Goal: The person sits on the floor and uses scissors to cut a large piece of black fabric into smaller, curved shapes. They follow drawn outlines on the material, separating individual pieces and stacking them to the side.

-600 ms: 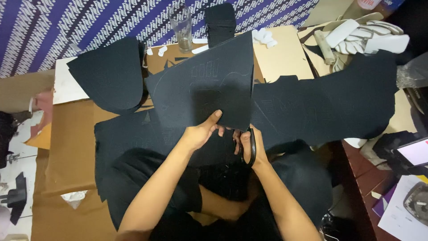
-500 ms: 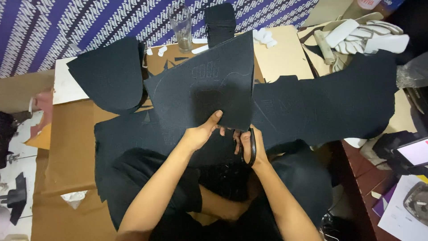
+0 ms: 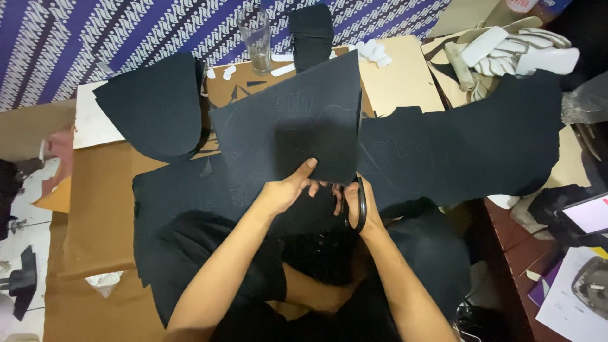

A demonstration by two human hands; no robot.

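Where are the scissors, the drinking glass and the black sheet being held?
scissors [image 3: 360, 206], head view, on the black handle loop.
drinking glass [image 3: 256, 39], head view, on its clear side wall.
black sheet [image 3: 297, 130], head view, on the middle of its flat face.

Drinking glass [image 3: 256, 39] and white scraps [image 3: 373, 52] crowd the far edge.

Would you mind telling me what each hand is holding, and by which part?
The left hand grips the black sheet at its lower edge; the right hand holds black scissors by the handle loops.
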